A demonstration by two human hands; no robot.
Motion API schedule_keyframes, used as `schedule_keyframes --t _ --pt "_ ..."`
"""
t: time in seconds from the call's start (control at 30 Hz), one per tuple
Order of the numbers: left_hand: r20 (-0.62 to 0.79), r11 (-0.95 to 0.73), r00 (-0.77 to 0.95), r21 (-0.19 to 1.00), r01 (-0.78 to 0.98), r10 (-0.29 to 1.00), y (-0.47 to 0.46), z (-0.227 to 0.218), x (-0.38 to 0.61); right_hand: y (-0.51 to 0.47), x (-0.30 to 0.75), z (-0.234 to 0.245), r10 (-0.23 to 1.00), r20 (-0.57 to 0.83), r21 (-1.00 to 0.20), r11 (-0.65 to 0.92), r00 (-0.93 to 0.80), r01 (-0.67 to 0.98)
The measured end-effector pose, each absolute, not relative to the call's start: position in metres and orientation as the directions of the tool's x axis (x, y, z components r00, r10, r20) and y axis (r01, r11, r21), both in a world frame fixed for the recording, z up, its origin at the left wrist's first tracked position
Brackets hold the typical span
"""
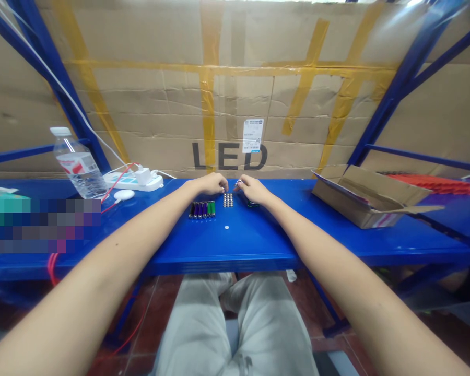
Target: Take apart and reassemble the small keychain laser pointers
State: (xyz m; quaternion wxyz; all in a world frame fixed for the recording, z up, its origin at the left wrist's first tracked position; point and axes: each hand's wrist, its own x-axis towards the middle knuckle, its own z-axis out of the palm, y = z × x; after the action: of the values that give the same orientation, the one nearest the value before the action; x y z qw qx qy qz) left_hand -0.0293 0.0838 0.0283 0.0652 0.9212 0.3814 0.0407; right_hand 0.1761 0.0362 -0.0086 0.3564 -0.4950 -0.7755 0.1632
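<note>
Both my hands are at the far side of a blue table (203, 243). My left hand (214, 184) has its fingers curled together at the far left corner of a tight block of small silver round-topped pieces (227, 200). Across from it, my right hand (252, 188) pinches its thumb and fingers together at the block's far right corner. What either hand holds is too small to make out. Beneath my right hand lies a dark object (253, 204), partly hidden. Left of the block is a row of several small shiny cylinders (202, 210), dark, purple and green. A small whitish disc (226, 227) lies nearer me.
An open cardboard box (370, 201) stands on the right, with red-orange items (434, 184) behind it. On the left are a water bottle (80, 164), a white power strip (131, 180) with cables, and a white round-headed object (124, 195). A cardboard wall (160, 115) rises behind the table.
</note>
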Motion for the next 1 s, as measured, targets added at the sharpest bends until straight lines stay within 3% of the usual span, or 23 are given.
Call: schedule_keyframes --t 0.13,0.23,0.37,0.5,0.7,0.83,1.0 --pt "0.18 -0.667 0.642 0.194 0.72 0.745 0.077 0.026 -0.043 0.033 0.179 -0.003 0.859 0.452 -0.613 0.495 -0.241 0.615" --pt "0.249 -0.609 0.556 0.299 0.735 0.793 0.063 0.027 -0.056 0.029 0.178 0.001 0.849 0.473 -0.615 0.508 -0.233 0.603" --pt "0.29 -0.558 0.477 0.455 0.694 0.83 0.043 0.035 -0.062 0.025 0.177 0.004 0.848 0.48 -0.604 0.504 -0.223 0.617" --pt "0.324 -0.559 0.458 0.536 0.633 0.828 0.029 0.041 -0.054 0.024 0.179 0.005 0.852 0.477 -0.596 0.493 -0.213 0.634" --pt "0.242 -0.51 0.481 0.645 0.569 0.842 0.02 0.041 -0.045 0.027 0.181 0.004 0.858 0.472 -0.602 0.481 -0.202 0.637" --pt "0.235 -0.497 0.468 0.641 0.584 0.852 0.021 0.038 -0.045 0.026 0.181 0.005 0.86 0.464 -0.586 0.478 -0.212 0.654" --pt "0.164 -0.49 0.479 0.509 0.708 0.863 0.02 0.037 -0.045 0.021 0.18 0.009 0.86 0.46 -0.57 0.478 -0.222 0.668"
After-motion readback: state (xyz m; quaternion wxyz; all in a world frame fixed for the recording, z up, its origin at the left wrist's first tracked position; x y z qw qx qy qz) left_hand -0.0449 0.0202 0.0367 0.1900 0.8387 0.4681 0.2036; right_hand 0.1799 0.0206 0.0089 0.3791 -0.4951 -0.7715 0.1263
